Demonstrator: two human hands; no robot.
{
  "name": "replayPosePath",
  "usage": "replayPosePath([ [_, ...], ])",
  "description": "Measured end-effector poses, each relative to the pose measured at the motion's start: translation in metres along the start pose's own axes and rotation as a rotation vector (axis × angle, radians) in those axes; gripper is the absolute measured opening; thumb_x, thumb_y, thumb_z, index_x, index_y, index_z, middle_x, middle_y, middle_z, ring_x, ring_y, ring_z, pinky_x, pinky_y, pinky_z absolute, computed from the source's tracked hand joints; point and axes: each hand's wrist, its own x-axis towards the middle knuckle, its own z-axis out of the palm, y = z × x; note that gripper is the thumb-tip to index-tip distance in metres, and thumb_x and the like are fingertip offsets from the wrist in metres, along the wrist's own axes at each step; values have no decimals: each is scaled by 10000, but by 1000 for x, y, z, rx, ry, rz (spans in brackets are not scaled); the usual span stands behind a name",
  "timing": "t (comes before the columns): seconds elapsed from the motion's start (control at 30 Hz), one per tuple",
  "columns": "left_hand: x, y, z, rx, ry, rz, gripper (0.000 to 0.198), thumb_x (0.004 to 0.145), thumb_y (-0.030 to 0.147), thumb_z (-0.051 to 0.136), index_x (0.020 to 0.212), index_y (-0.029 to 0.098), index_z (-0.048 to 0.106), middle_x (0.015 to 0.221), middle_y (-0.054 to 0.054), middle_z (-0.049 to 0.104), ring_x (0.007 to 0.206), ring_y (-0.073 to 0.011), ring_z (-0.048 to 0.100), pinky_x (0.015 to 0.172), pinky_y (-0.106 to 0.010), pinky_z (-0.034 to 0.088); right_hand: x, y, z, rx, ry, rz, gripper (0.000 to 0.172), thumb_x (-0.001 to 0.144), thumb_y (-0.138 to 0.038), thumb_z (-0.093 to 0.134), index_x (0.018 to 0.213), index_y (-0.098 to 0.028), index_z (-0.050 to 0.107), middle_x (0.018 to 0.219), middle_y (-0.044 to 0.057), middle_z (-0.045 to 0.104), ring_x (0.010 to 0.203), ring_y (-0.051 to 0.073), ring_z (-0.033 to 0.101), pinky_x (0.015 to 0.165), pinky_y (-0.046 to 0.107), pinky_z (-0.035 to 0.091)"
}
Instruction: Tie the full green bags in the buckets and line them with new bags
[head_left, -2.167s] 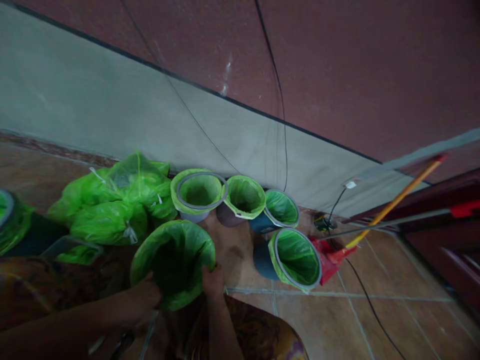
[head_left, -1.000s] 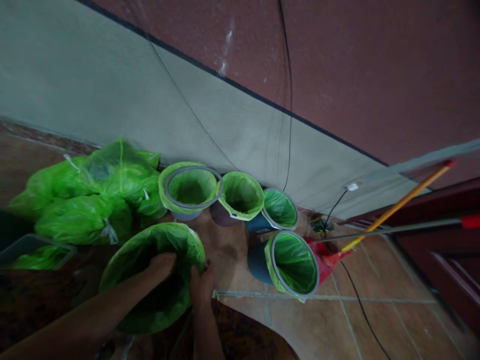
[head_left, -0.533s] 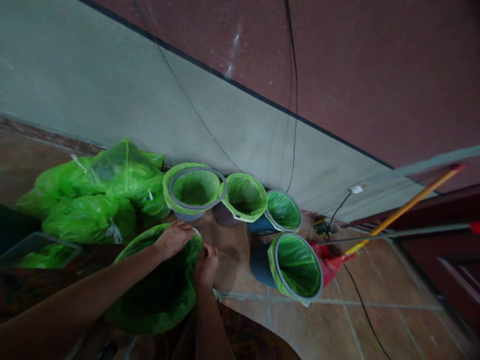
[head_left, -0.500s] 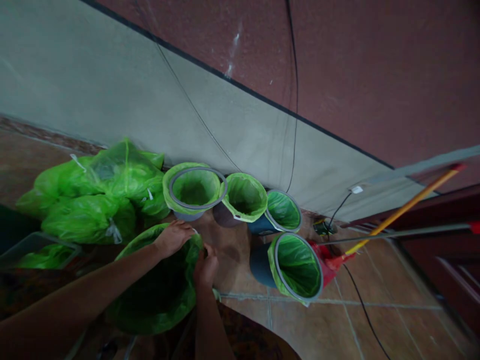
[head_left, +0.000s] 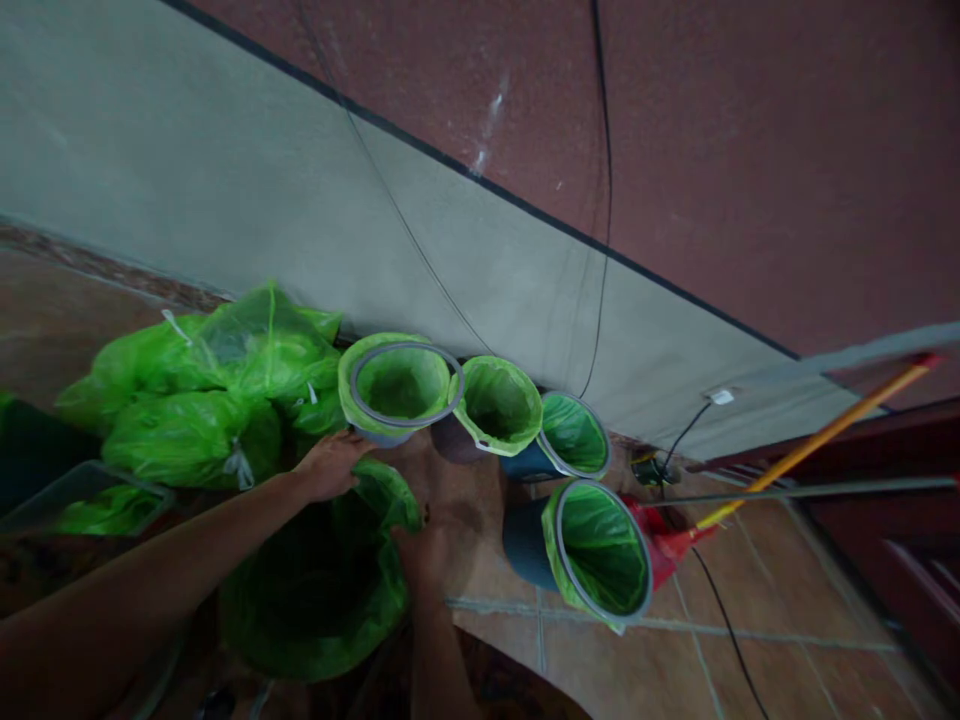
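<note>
Below me stands a bin lined with a green bin bag (head_left: pixel 322 645), its mouth wide and its inside dark. My left hand (head_left: pixel 330 467) is at the far rim, fingers closed over the bag's edge. At the right side of the rim my right hand (head_left: pixel 421 545), smeared by motion, has hold of the bag's edge, which bulges outward there. The bin's own wall is hidden by the bag and my arms. Just beyond my left hand is another lined bin (head_left: pixel 375 437) with a grey ring (head_left: pixel 459 385) lying askew on top.
Along the wall stand a brown lined bin (head_left: pixel 454 440) and a blue one (head_left: pixel 517 465). A further blue bin (head_left: pixel 525 540) leans nearer. Full green bags (head_left: pixel 187 430) are piled left, beside a clear container (head_left: pixel 52 500). Right are a red dustpan (head_left: pixel 664 550), an orange pole (head_left: pixel 832 430) and a cable (head_left: pixel 727 620).
My left hand has slid left along the rim. My right hand has shifted slightly right and down, and the bag's edge between them now stands up and bulges. The view has shifted slightly.
</note>
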Motion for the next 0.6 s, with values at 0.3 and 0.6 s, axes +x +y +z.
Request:
replayPosePath([
  [0.3, -24, -19, 4, -38, -5, -193, 396, 980, 314, 452, 1277, 111, 617, 1198, -127, 742, 1086, -239, 684, 966, -321, 465, 43, -44, 5, -145, -232, -234, 348, 919, -171, 485, 1202, -152, 687, 1068, 147, 760, 1020, 268, 716, 898, 361, 517],
  [0.6, -39, -22, 20, -15, 47, -186, 498, 880, 155, 470, 1370, 135, 562, 1331, -155, 673, 1200, -282, 647, 1042, -380, 463, 69, -40, 10, 158, -31, -55, 432, 791, -302, 695, 1160, -82, 649, 959, 158, 764, 895, 255, 736, 778, 327, 560],
])
